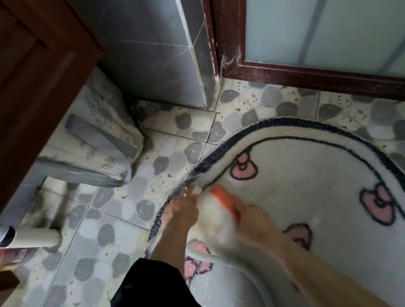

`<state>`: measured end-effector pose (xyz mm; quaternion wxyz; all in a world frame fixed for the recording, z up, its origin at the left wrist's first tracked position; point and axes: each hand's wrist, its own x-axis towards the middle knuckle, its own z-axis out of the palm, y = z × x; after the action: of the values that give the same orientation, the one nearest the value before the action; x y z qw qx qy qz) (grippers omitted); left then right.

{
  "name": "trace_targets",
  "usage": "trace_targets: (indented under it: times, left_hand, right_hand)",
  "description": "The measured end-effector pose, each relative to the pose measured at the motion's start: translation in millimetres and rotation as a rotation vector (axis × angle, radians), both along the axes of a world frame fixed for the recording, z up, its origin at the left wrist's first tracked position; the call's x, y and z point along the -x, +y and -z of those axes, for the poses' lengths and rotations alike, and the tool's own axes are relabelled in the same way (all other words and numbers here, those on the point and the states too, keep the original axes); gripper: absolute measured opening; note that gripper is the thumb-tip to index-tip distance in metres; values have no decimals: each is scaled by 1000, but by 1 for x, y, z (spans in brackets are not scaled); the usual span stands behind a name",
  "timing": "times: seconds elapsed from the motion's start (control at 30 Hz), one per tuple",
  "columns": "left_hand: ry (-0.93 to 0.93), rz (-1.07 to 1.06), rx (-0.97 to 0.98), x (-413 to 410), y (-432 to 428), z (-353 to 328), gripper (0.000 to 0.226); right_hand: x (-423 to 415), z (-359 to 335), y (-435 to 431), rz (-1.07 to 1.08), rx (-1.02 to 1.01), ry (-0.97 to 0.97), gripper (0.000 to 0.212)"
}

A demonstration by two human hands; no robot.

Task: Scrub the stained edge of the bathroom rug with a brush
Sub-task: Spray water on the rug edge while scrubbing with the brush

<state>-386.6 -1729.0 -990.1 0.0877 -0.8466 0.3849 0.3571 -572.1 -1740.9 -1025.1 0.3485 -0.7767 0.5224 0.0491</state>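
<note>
Black sleeve (150,302) beside navy-edged white rug (308,189)

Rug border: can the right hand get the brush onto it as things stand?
Probably yes. The right hand holds the brush on the rug just inside the border, which the left hand grips beside it; nothing lies between them.

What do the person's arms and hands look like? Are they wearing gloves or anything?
No gloves: the left hand and right hand are both bare. The left arm wears a loose black sleeve that ends partway along the forearm. The right arm shows no sleeve in this view. I see no watch or bracelet. The right hand is too blurry to check for rings.
</note>
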Motion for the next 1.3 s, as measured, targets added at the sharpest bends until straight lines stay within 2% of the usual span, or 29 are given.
trace_targets:
  times: [0.1,0.2,0.27,0.33,0.37,0.47,0.57,0.63,0.7,0.77,0.83,0.9,0.93,1.03,1.1,1.17,1.2,1.23,1.27,1.3]
  left_hand:
    - [-43,-89,45,-3,27,-5,48]
    - [-99,-169,57,-9,57,-5,47]
    - [-104,-196,118,-10,78,3,46]
    - [-80,-205,188,-6,102,12,59]
    - [-59,-218,209,-3,114,18,66]
    - [-66,-315,235,7,147,27,49]
    - [-85,-347,203,31,170,30,48]
    - [-97,-445,187,38,170,33,49]
    - [-86,-478,210,43,162,36,49]
    - [-100,-509,232,42,160,38,47]
    - [-113,-530,225,40,159,39,45]
    - [-122,-525,222,37,160,37,42]
    - [-119,-520,223,35,158,35,41]
    - [-99,-489,194,37,159,32,40]
    - [-103,-485,175,39,162,33,42]
    - [-118,-499,170,42,164,35,41]
    - [-128,-498,177,44,161,35,40]
    - [-129,-501,179,45,157,33,39]
    - [-128,-507,181,46,154,33,38]
    - [-126,-516,176,44,152,33,38]
  right_hand:
    - [27,2,-40,136,44,99,54]
    - [8,-10,-18,224,43,54,60]
    - [-20,-2,19,160,56,3,61]
    - [-36,6,49,-2,-56,-11,63]
    - [-37,12,59,-52,-39,18,65]
    - [-33,-1,62,-234,141,60,65]
    - [-5,-8,65,-414,217,72,58]
    - [8,-3,56,-575,467,165,59]
    - [8,8,44,-560,681,226,62]
    - [-22,26,35,-611,710,247,50]
    - [-57,20,33,-550,554,188,48]
    - [-43,11,49,-624,344,244,53]
    - [-25,7,53,-605,337,260,57]
    - [42,0,52,-702,500,265,64]
    - [44,-2,34,-583,583,291,61]
    - [-1,-2,20,-449,601,253,62]
    - [-28,-8,17,-309,574,197,61]
    - [-53,-8,20,-157,488,124,58]
    - [-71,-8,26,-99,301,78,54]
    - [-78,-5,38,-152,205,40,51]
